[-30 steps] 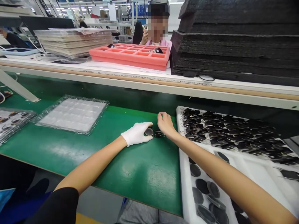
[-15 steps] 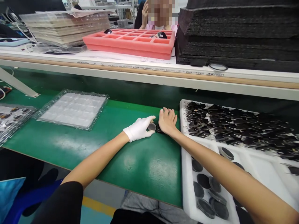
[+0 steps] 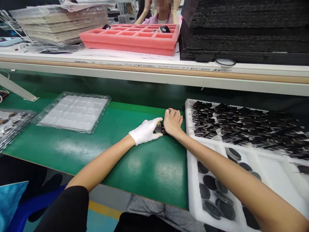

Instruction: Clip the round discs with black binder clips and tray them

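Observation:
My left hand (image 3: 146, 132), in a white glove, curls its thumb and finger around a small round dark disc (image 3: 158, 129) low over the green table. Against the disc's right side is a black binder clip (image 3: 163, 129), partly covered. The heel of my bare right hand (image 3: 173, 122) rests on the clip, its fingers stretched out and pointing away from me. Whether the clip's jaws are over the disc's edge is hard to make out.
Right of my hands stands a white foam tray (image 3: 190, 180) with many black binder clips (image 3: 229, 122) and round dark discs (image 3: 225, 209). A clear plastic tray (image 3: 74, 112) lies left. A shelf (image 3: 135, 69) above carries a pink foam tray (image 3: 127, 43) and black foam stacks (image 3: 243, 35). A person sits beyond.
The black clip now shows more against the disc, and my two hands are slightly closer together. The view has tilted down a little.

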Demonstrator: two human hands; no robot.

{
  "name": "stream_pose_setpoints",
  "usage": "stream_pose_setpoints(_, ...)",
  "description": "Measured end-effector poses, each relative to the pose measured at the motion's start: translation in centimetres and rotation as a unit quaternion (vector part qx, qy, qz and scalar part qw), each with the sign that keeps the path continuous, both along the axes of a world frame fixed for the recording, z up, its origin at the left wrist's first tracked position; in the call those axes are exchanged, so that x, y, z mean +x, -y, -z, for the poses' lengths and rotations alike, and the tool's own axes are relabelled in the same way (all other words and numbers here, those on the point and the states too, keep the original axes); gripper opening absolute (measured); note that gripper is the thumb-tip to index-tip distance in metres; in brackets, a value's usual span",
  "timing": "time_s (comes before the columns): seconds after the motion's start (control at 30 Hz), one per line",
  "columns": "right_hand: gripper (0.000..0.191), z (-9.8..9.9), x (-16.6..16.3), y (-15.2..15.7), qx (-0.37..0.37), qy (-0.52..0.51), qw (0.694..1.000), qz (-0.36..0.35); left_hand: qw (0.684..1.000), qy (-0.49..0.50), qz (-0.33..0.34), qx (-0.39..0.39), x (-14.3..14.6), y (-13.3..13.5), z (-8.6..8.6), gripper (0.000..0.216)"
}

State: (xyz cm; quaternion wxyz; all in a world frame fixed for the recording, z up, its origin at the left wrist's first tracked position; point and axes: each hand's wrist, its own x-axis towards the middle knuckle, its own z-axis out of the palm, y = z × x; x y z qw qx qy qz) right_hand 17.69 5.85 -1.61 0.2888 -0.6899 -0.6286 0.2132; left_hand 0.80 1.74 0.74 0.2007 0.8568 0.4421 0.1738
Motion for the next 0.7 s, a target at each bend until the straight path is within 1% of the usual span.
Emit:
stream_pose_setpoints(0.1, 0.067, -0.1, -0.5, -0.2, -0.002, -0.011, 1.0, 0.003, 1.0, -0.012, 0.003, 0.016, 0.0, 0.0, -0.3, 0.058)
stream_pose_setpoints(0.17, 0.065, -0.8, -0.9, -0.1, -0.003, -0.023, 1.0, 0.01, 0.999, -0.02, 0.003, 0.027, 0.0, 0.1, -0.7, 0.057)
stream_pose_setpoints(0.2, 0.064, -1.4, -0.8, 0.2, 0.009, -0.028, 1.0, 0.006, 0.999, -0.024, 0.001, 0.029, 0.0, 0.1, -0.9, 0.058)
stream_pose_setpoints(0.23, 0.063, -2.2, -0.6, 0.6, 0.033, -0.029, 0.999, -0.01, 0.999, -0.028, -0.001, 0.03, 0.1, 0.1, -1.0, 0.059)
stream_pose_setpoints(0.3, 0.06, -4.4, 0.8, 2.1, 0.112, -0.015, 0.99, -0.082, 0.999, -0.035, -0.005, 0.028, 0.0, 0.1, -1.2, 0.06)
stream_pose_setpoints(0.37, 0.06, -7.3, 3.6, 4.8, 0.203, 0.028, 0.964, -0.169, 0.999, -0.04, -0.007, 0.029, -0.1, 0.0, -1.1, 0.063)
stream_pose_setpoints(0.4, 0.061, -8.8, 5.6, 6.6, 0.242, 0.06, 0.949, -0.193, 0.998, -0.043, -0.008, 0.034, -0.2, -0.2, -1.0, 0.067)
stream_pose_setpoints(0.43, 0.063, -10.1, 7.7, 8.6, 0.276, 0.098, 0.936, -0.194, 0.998, -0.048, -0.007, 0.038, -0.3, -0.4, -0.8, 0.071)
stream_pose_setpoints(0.47, 0.066, -11.3, 10.1, 10.9, 0.308, 0.141, 0.925, -0.172, 0.998, -0.054, -0.007, 0.043, -0.4, -0.6, -0.7, 0.074)
stream_pose_setpoints(0.5, 0.07, -12.2, 12.7, 13.2, 0.34, 0.181, 0.914, -0.131, 0.997, -0.062, -0.01, 0.05, -0.5, -0.8, -0.5, 0.076)
stream_pose_setpoints(0.53, 0.074, -12.8, 15.3, 15.8, 0.378, 0.212, 0.899, -0.068, 0.996, -0.077, -0.009, 0.054, -0.6, -1.0, -0.5, 0.077)
stream_pose_setpoints(0.57, 0.076, -12.9, 17.9, 18.4, 0.422, 0.228, 0.877, 0.014, 0.994, -0.092, -0.014, 0.057, -0.7, -1.3, -0.5, 0.077)
stream_pose_setpoints(0.6, 0.077, -12.5, 20.4, 21.2, 0.459, 0.231, 0.851, 0.108, 0.992, -0.105, -0.024, 0.059, -0.8, -1.5, -0.6, 0.075)
stream_pose_setpoints(0.63, 0.075, -11.6, 22.7, 24.1, 0.478, 0.226, 0.823, 0.206, 0.991, -0.12, -0.034, 0.057, -0.8, -1.7, -0.7, 0.073)
stream_pose_setpoints(0.67, 0.073, -10.4, 24.7, 27.1, 0.473, 0.219, 0.801, 0.297, 0.988, -0.134, -0.052, 0.058, -0.7, -1.7, -1.0, 0.071)
stream_pose_setpoints(0.7, 0.069, -8.8, 26.3, 30.2, 0.442, 0.212, 0.787, 0.374, 0.985, -0.152, -0.062, 0.053, -0.4, -1.5, -1.2, 0.072)
